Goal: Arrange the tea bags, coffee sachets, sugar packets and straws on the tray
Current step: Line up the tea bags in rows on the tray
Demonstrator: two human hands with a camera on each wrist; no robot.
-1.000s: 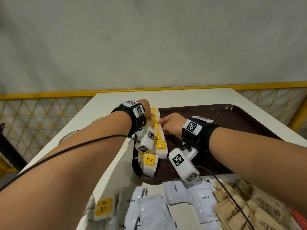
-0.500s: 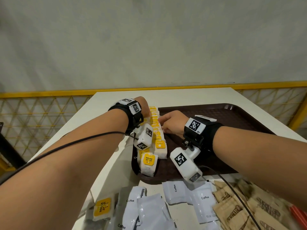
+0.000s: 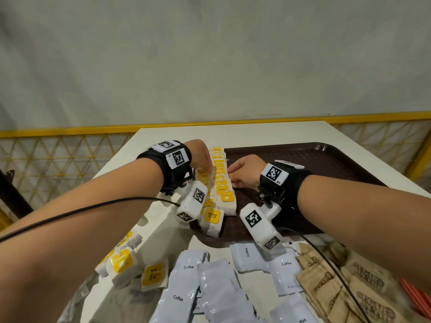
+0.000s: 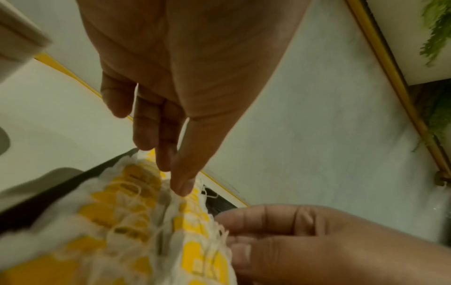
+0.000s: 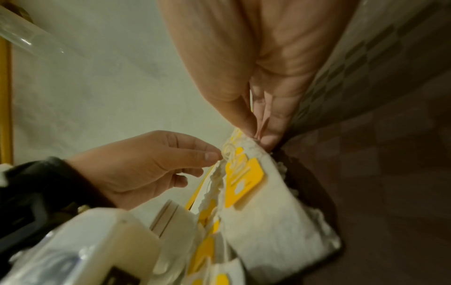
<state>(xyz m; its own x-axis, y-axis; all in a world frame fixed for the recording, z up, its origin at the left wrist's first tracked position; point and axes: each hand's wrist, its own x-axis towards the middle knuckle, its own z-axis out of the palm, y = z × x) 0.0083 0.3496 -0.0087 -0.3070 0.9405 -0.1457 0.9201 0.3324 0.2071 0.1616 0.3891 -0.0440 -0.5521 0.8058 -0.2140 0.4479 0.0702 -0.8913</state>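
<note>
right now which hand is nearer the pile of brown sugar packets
Right. The right hand is on the tray, further along the table than the sugar packets; the left hand is farther left.

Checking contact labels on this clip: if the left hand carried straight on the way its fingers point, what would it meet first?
The rows of tea bags on the tray: the left hand points down, its fingertips apparently already touching them.

Even light overhead; wrist views dim, blurred.
</note>
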